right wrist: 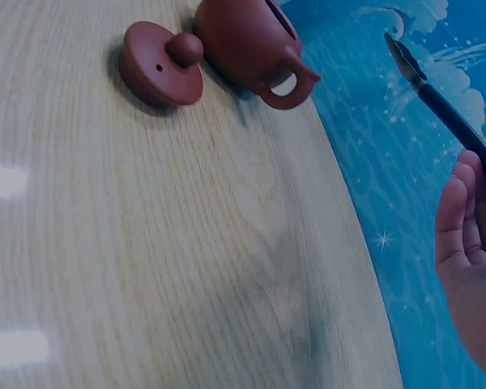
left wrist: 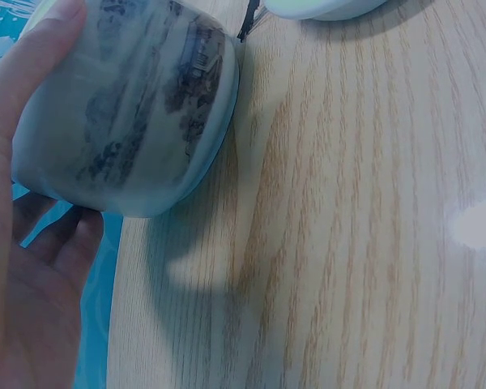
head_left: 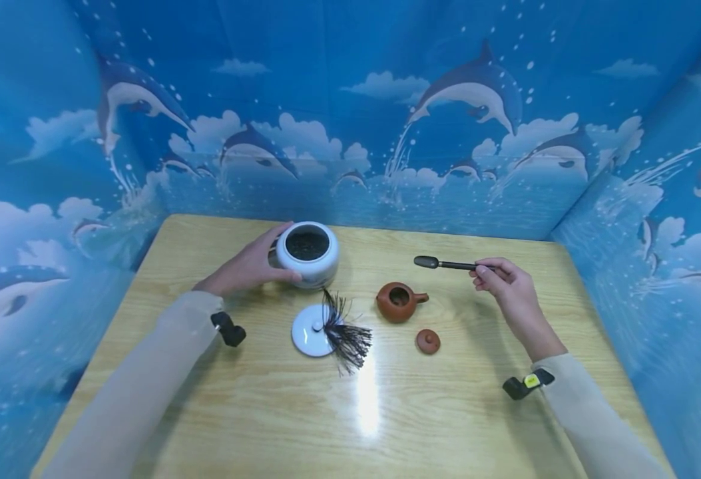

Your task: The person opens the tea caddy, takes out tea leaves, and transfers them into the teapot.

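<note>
My left hand [head_left: 259,265] grips a round white jar [head_left: 317,271] at its left side, thumb in front and fingers behind. Dark loose leaves, like tea, show through its wide mouth; the left wrist view shows a grey ink-style pattern on the jar wall [left wrist: 138,105]. On the right, my right hand [head_left: 513,289] pinches the black handle of a small tea scoop [head_left: 427,262], held level above the table with its dark bowl pointing left. Between the hands sits an uncovered brown clay teapot [head_left: 393,310], its handle toward the right. The teapot's lid [right wrist: 158,69] lies beside it, knob up.
A white jar lid [head_left: 307,340] lies on the wooden table [head_left: 254,412] in front of the jar. A spread bundle of thin dark bristles [head_left: 350,340] overlaps the lid's right side. Blue dolphin-print curtains [head_left: 326,179] enclose the table at the back and sides.
</note>
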{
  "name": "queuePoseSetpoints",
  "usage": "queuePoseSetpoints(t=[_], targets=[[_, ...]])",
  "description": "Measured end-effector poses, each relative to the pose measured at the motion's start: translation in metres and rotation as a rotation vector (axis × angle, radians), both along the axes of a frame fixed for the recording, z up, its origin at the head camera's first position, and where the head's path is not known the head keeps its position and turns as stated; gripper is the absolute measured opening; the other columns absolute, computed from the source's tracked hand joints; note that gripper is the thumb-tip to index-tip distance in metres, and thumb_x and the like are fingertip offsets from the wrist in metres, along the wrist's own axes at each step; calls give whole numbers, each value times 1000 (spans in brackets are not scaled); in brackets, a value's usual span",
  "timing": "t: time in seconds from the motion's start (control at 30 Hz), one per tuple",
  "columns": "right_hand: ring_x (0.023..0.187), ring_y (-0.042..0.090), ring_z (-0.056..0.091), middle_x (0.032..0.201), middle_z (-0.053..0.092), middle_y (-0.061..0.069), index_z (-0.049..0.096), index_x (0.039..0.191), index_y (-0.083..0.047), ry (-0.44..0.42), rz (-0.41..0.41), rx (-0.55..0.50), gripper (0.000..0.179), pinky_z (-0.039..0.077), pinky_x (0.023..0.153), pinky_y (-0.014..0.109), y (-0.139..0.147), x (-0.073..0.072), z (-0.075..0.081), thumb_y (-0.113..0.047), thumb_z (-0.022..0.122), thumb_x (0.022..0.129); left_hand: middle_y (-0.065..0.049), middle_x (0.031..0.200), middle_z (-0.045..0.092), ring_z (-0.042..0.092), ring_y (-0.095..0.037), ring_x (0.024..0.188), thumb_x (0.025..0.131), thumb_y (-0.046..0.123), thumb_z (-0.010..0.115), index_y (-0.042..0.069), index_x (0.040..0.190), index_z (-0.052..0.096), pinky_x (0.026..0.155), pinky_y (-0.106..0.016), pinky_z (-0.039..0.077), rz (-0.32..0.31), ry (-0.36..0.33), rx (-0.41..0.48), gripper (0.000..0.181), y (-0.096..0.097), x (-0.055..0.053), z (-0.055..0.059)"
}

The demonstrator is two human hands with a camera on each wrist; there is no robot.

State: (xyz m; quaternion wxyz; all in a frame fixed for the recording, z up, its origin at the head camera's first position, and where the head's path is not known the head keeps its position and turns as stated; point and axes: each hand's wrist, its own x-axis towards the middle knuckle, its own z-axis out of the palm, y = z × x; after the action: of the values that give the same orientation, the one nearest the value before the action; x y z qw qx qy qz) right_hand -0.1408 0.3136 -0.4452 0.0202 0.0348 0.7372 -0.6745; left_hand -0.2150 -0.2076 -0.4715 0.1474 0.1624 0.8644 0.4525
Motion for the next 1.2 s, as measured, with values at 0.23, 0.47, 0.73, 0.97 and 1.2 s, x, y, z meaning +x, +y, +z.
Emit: queuePoseSetpoints(t=[0.23,0.47,0.73,0.97,1.2], targets=[[89,6,75,101,80,-3,67,124,-3,25,-42,-123,21,65,81,18,15,-8,-4,-13,72,107,0,181,26,28,-32,166,74,63,96,29,176,19,133,-68,27,0,6,-1,132,0,0,-1],[87,5,75,99,80,-5,67,122,-5,-22,-109,-142,19,65,82,18,35,-13,-15,-12,72,106,1,181,26,28,-31,167,74,61,97,28,176,19,133,-67,27,1,4,6,132,1,0,-1],[86,4,77,97,82,-8,66,128,-5,-96,-167,-131,24,65,82,18,52,-16,-24,-13,72,106,0,181,27,28,-32,166,73,63,97,29,176,19,133,-68,27,7,6,-8,133,1,0,-1],[87,4,77,94,82,-10,69,121,-10,-160,-198,-109,15,65,80,18,64,-17,-31,-10,71,106,-1,181,26,29,-32,166,74,60,97,27,176,18,133,-67,26,5,16,-20,133,1,0,-2],[85,2,77,91,83,-10,70,115,-11,-192,-203,-67,10,65,77,17,70,-16,-34,-10,73,105,0,181,26,28,-32,166,73,62,97,28,176,19,133,-68,27,8,6,-5,133,1,1,0]])
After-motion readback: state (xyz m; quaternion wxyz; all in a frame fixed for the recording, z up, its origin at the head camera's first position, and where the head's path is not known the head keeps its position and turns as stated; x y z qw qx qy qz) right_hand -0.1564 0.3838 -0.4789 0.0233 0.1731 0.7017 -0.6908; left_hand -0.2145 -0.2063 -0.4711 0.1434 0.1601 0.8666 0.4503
